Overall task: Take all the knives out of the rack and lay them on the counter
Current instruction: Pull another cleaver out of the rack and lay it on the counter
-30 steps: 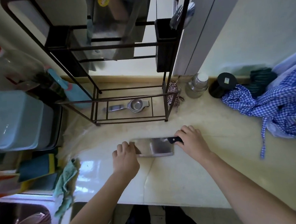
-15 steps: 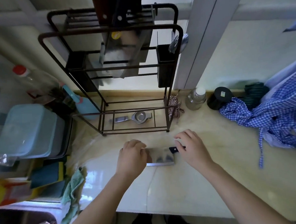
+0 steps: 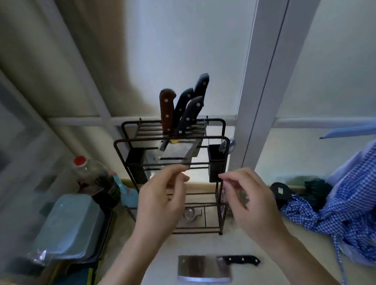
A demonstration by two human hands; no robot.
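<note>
A steel cleaver [image 3: 202, 269] with a black handle lies flat on the pale counter [image 3: 269, 270], below my hands. The dark wire rack [image 3: 171, 141] stands at the back of the counter. Its top slots hold a brown-handled knife [image 3: 166, 109] and three black-handled knives [image 3: 190, 111], handles up. My left hand [image 3: 160, 202] and my right hand [image 3: 249, 200] hover in front of the rack's middle, raised off the counter. Both hold nothing, fingers loosely curled and apart.
A light-blue plastic tub [image 3: 66, 226] and a red-capped bottle [image 3: 89, 173] stand left of the rack. A blue checked cloth [image 3: 354, 208] is heaped at the right beside a black lid [image 3: 280, 190]. A small metal strainer [image 3: 188, 213] lies on the rack's bottom shelf.
Both hands let go of the cleaver, which now lies alone on the counter. They rose toward the rack, and the view tilted up to show the knife handles.
</note>
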